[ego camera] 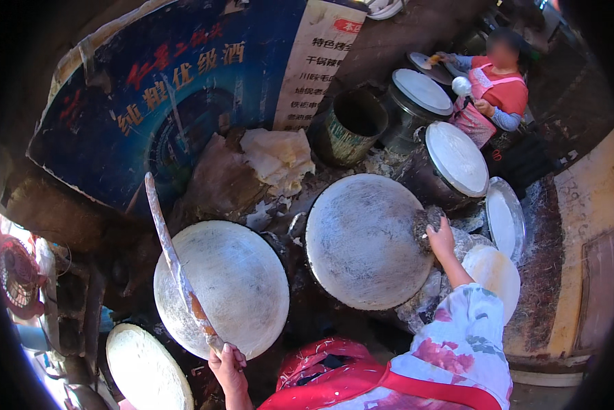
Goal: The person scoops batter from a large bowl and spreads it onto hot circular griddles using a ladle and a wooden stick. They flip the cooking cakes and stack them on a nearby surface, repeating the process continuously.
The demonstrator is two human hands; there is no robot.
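My left hand [228,361] grips the lower end of a long, batter-crusted wooden spatula [172,260], which slants up and left above a round griddle [235,287]. That griddle is pale grey, with whitish dust over its surface. My right hand [442,240] presses a dark, rough scrubbing pad [426,228] against the right rim of a second round griddle [366,241]. Grey scuff marks cover this second plate. Beside my right forearm lies a stack of thin, round pancakes [494,277], partly hidden by my sleeve.
Behind the griddles stand a deep bucket [332,146], crumpled batter sheets [279,156] and a printed board [184,87]. Bowls of white batter [458,159] line the right. A co-worker [496,87] holds a white ball there. Lower left are a round pale disc [148,366] and a fan [20,274].
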